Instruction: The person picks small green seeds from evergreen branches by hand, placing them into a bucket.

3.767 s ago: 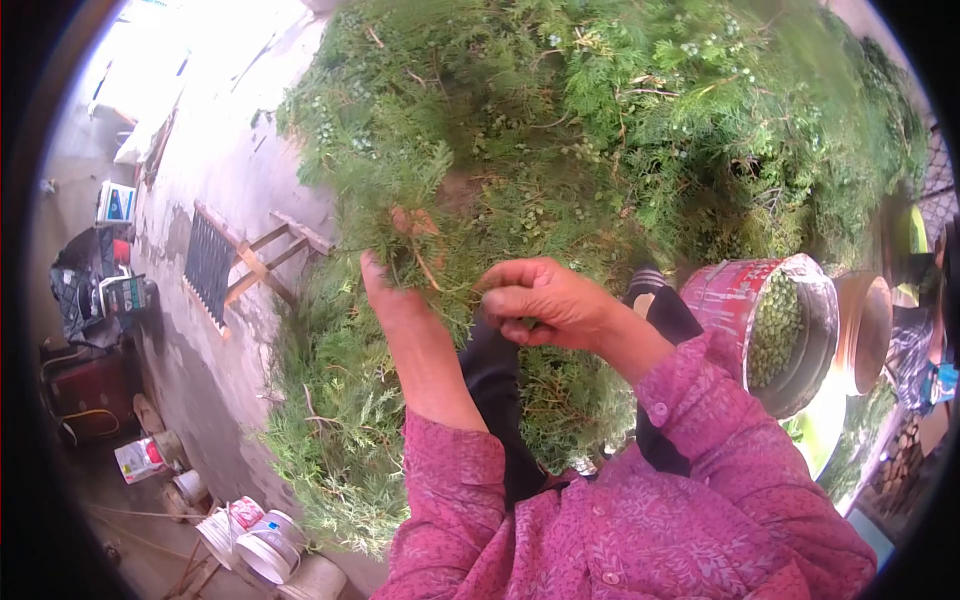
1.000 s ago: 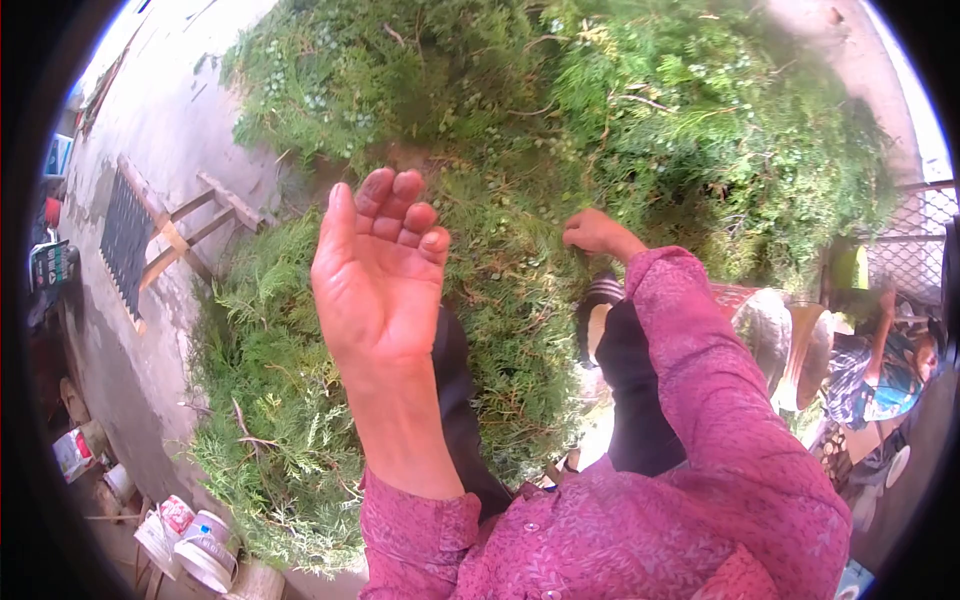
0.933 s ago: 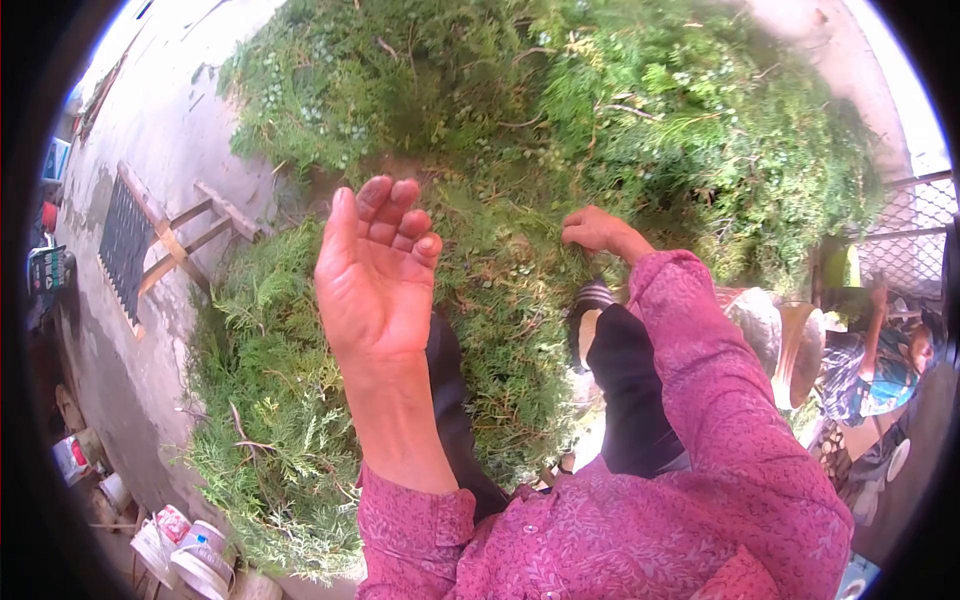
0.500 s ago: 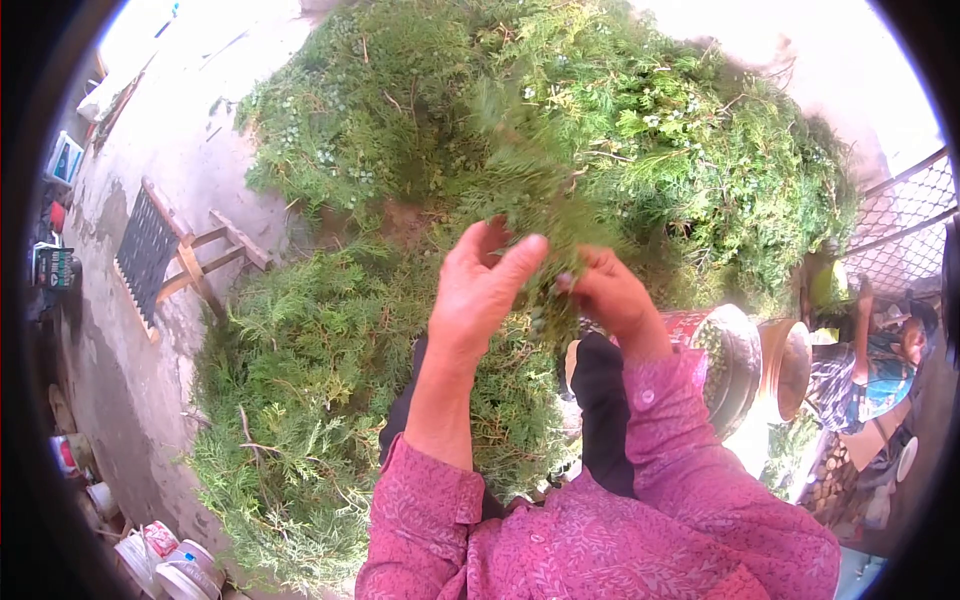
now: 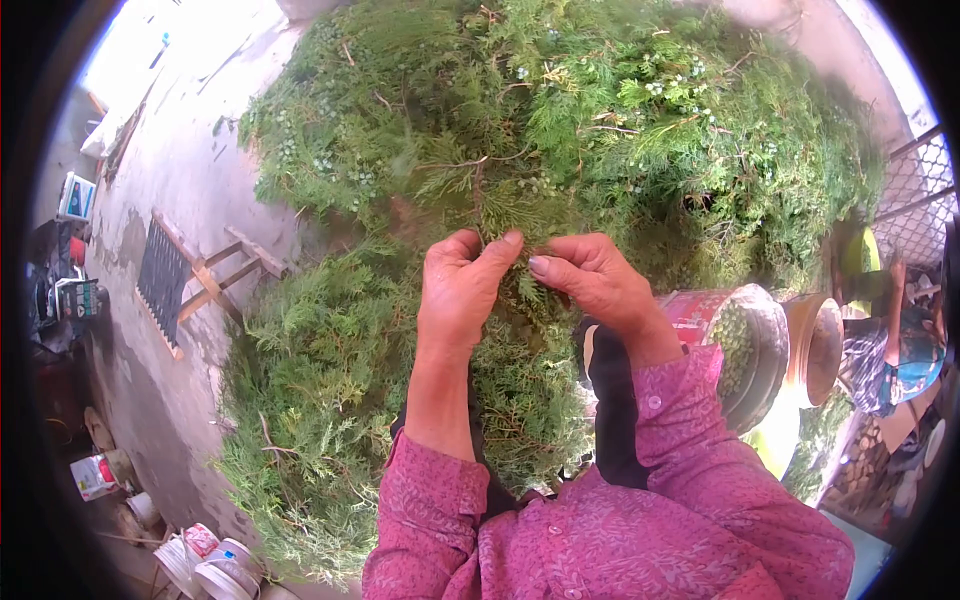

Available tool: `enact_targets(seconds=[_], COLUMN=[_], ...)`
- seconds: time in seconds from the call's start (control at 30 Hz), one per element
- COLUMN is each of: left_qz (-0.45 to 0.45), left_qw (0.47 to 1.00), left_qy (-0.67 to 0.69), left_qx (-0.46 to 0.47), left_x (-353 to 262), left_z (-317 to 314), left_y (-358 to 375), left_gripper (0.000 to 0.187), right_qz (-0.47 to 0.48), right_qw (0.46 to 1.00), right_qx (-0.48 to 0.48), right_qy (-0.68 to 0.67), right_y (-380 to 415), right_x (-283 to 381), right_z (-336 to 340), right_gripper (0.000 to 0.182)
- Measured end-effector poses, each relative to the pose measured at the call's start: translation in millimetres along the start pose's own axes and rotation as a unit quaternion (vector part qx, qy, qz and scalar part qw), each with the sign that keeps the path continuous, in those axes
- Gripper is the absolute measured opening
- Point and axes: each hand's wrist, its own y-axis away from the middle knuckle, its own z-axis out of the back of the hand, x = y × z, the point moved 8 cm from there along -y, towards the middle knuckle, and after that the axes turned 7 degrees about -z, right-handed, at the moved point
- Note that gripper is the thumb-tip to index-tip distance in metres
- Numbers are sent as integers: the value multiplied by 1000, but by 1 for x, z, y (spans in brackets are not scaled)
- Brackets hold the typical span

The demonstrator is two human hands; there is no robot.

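Note:
My left hand [image 5: 458, 290] is closed around the stem of a leafy conifer branch [image 5: 483, 195], which points away from me over the pile. My right hand [image 5: 605, 285] is beside it, thumb and forefinger pinched at the branch's edge; what sits between those fingertips is hidden. Loose conifer branches [image 5: 320, 345] with scaly green leaves surround both hands, and small pale green cones show among those farther off. To the right of my right forearm stands a tilted-looking red and white bucket [image 5: 769, 365] holding many small green cones [image 5: 735, 340].
A second, orange-brown bucket [image 5: 815, 350] stands beyond the first. At far right another person [image 5: 905, 345] sits near a wire mesh panel [image 5: 915, 195]. A wooden folding stool [image 5: 200, 285] lies on the concrete at left, with white tubs [image 5: 228, 570] at lower left.
The blurred branch has come to rest lower and steadier in my left hand. My right hand has drawn slightly away to the right. The whole view has shifted a little.

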Motion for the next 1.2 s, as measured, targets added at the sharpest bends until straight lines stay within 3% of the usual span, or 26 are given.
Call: enact_targets(seconds=[0.07,0.1,0.2,0.23,0.27,0.3,0.4,0.5,0.57,0.6,0.73,0.83,0.9,0.97,1.13,1.2], left_qz=[10,-6,-11,1,-7,-5,4,8,-2,-1,-14,-21,-28,12,-15,-33], left_qw=[1000,998,994,992,995,996,996,997,997,998,998,997,996,994,995,994], left_qy=[-29,-17,2,12,-2,-6,-8,9,-2,-4,-14,-20,-10,-7,31,44], left_qx=[-5,-53,-113,-126,-96,-93,-85,-73,-71,-70,-61,-73,-81,-105,-99,-91], left_x=[3,-5,-9,-4,4,4,2,0,0,0,3,0,-6,-4,7,6], left_z=[0,4,18,25,26,23,8,-5,-9,-10,-7,-7,-10,-9,-4,-1], left_y=[-2,-2,-2,-3,-7,-6,-5,-3,-2,-2,-3,-3,-1,3,-2,-5], left_gripper=[15,17,18,17,19,19,20,20,18,18,17,18,19,20,18,18], right_qz=[-23,-22,-48,-16,15,16,34,-11,86,65,29,69,43,38,15,35], right_qw=[999,999,998,990,972,971,972,986,991,991,993,986,992,988,983,952], right_qx=[-13,-14,-11,-35,-59,-61,-67,-57,-93,-111,-107,-138,-75,-78,-67,-25], right_qy=[33,30,-47,-136,-225,-230,-221,-154,-33,21,43,59,-93,-127,-172,-302], right_y=[7,13,23,23,24,24,22,16,14,16,12,13,14,14,14,17], right_x=[5,8,8,12,13,13,16,7,15,19,9,18,20,19,14,18], right_z=[0,3,15,25,33,34,31,14,14,13,9,11,4,4,-2,-4], right_gripper=[27,27,22,21,23,23,28,28,28,25,22,18,16,15,13,9])
